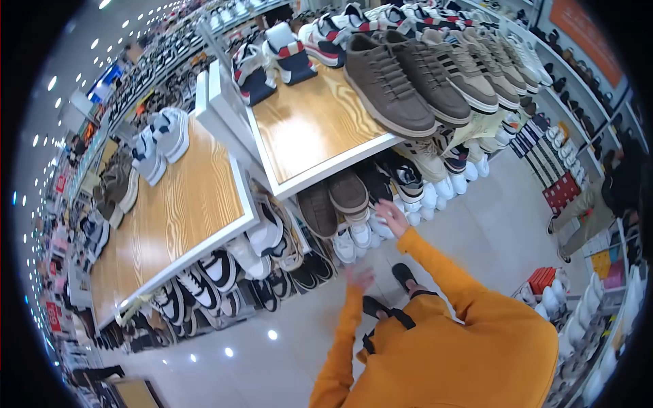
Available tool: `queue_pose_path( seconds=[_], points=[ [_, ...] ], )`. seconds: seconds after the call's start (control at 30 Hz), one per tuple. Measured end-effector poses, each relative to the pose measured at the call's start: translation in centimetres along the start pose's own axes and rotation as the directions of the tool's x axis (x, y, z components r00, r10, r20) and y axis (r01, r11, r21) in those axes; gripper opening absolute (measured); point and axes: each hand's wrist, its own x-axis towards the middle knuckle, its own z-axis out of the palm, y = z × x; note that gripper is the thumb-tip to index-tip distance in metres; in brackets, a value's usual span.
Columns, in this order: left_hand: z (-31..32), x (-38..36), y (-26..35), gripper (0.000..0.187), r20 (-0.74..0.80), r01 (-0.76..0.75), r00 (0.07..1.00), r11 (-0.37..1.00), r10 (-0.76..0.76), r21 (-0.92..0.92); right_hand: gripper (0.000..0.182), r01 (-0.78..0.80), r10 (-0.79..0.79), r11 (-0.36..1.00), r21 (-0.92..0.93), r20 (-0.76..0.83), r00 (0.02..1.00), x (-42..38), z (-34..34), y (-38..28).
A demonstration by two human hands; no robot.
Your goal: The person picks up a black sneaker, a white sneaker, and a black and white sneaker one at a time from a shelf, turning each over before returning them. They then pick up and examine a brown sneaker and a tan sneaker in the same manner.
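My right hand (392, 217) reaches toward the lower shelf with its fingers apart and nothing held. Closest to it are a pair of dark brown shoes (348, 192) and black sneakers (406, 178) under the tabletop. White shoes (360, 234) stand just below and left of it. Lower and to the left, my left hand (360, 277) is smeared by motion in front of the shelf, over the floor. On the wooden display top (309, 122) above sit large brown lace-up shoes (388, 85) and beige striped sneakers (466, 71).
A second wooden display top (183, 197) adjoins on the left, with white sneakers (170, 132) on it and black-and-white sneakers (197, 289) beneath. A person in khaki trousers (578, 221) stands at the right. Shoe racks (578, 319) line the right side of the tiled floor (272, 357).
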Motion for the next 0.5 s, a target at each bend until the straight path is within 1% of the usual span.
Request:
queue_pose_path(
  seconds=[0.03, 0.07, 0.13, 0.2, 0.23, 0.3, 0.33, 0.37, 0.43, 0.47, 0.5],
  points=[
    [1.2, -3.0, -0.5, 0.055, -0.01, 0.118, 0.993, 0.988, -0.12, -0.101, 0.048, -0.042, 0.041, 0.999, -0.027, -0.016, 0.999, -1.2, -0.7, 0.3],
    [1.4, -5.8, -0.7, 0.058, 0.078, 0.185, 0.98, 0.982, -0.181, -0.044, 0.048, -0.034, 0.035, 0.998, -0.046, 0.023, 0.999, -2.3, -1.3, 0.3],
    [-1.4, -8.5, -4.3, 0.074, 0.088, 0.259, 0.963, 0.965, -0.256, -0.029, 0.049, -0.019, 0.03, 0.996, -0.09, 0.113, 0.993, -3.9, -2.2, -1.1],
    [-0.1, -11.7, -3.6, 0.074, -0.13, 0.328, 0.935, 0.944, -0.331, -0.045, 0.044, -0.006, 0.007, 1.0, -0.006, 0.146, 0.989, -3.9, -1.9, -6.3],
    [0.5, -13.0, -3.2, 0.074, -0.238, 0.361, 0.9, 0.931, -0.364, -0.06, 0.042, -0.002, -0.004, 0.999, 0.037, 0.16, 0.987, -3.8, -2.0, -9.5],
    [-1.5, -13.0, -4.7, 0.072, -0.301, 0.299, 0.903, 0.951, -0.307, -0.076, 0.045, 0.061, -0.084, 0.99, 0.13, 0.178, 0.981, -2.9, -1.5, -15.3],
    [-2.0, -12.8, -5.2, 0.071, -0.335, 0.263, 0.901, 0.961, -0.275, -0.083, 0.049, 0.074, -0.105, 0.987, 0.14, 0.226, 0.968, -2.1, -1.5, -17.8],
    [-1.3, -12.6, -4.7, 0.071, -0.304, 0.192, 0.933, 0.981, -0.193, -0.032, 0.054, 0.084, -0.124, 0.985, 0.151, 0.278, 0.953, -1.1, -1.7, -19.9],
    [2.5, -11.4, -2.3, 0.072, -0.237, 0.033, 0.971, 0.998, -0.018, 0.06, 0.067, -0.052, 0.0, 0.991, 0.123, 0.391, 0.921, 1.5, -2.4, -23.0],
    [4.2, -10.0, -1.2, 0.073, -0.225, -0.006, 0.974, 0.997, 0.023, 0.078, 0.074, -0.112, 0.05, 0.987, 0.116, 0.437, 0.898, 2.1, -2.5, -24.3],
    [6.0, -8.3, -0.3, 0.074, -0.214, -0.049, 0.974, 0.994, 0.069, 0.095, 0.074, -0.133, 0.088, 0.989, 0.064, 0.463, 0.882, 2.3, -2.7, -25.2]
  ],
)
